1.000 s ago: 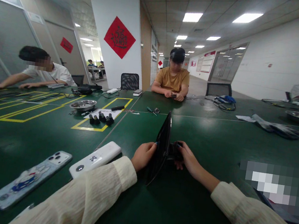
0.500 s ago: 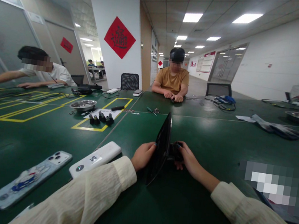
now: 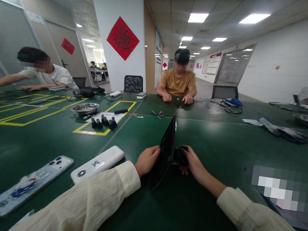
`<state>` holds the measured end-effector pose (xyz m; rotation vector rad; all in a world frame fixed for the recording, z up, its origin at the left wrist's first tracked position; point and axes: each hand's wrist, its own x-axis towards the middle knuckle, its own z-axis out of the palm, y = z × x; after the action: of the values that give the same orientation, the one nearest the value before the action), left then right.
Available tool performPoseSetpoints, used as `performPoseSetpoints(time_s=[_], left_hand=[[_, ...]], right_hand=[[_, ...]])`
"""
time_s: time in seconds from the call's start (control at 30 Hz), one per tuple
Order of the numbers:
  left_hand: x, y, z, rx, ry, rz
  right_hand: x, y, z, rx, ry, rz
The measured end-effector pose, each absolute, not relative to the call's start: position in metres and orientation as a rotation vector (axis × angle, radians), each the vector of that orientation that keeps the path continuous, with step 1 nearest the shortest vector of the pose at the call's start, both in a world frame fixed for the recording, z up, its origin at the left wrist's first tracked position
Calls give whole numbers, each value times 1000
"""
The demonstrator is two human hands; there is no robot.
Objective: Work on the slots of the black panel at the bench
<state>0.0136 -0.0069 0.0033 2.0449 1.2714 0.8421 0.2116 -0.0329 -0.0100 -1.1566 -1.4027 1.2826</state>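
Note:
A thin black panel [image 3: 167, 148] stands on its edge on the green table [image 3: 214, 140], seen almost edge-on. My left hand [image 3: 146, 160] grips its near left side with curled fingers. My right hand [image 3: 193, 164] is closed on a small black part [image 3: 180, 155] that sits against the panel's right face. Both arms wear cream sleeves.
A white power bank [image 3: 98, 164] and a phone [image 3: 30, 184] in a printed case lie at my left. A metal bowl [image 3: 86, 108] and small black parts [image 3: 104, 121] sit in a yellow-taped box. Three people sit at the far side; a screwdriver [image 3: 154, 113] lies mid-table.
My hands and the panel have stayed put. The person in the orange shirt has spread their hands apart, leaving a small dark item on the table. A hand at the far left edge withdrew.

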Motion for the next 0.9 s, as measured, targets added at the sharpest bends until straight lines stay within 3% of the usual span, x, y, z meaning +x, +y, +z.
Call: performPoseSetpoints(time_s=[0.9], left_hand=[[14,-16,5,2277,1410,718]], right_hand=[[212,-32,-12,-1158,-1398,1283]])
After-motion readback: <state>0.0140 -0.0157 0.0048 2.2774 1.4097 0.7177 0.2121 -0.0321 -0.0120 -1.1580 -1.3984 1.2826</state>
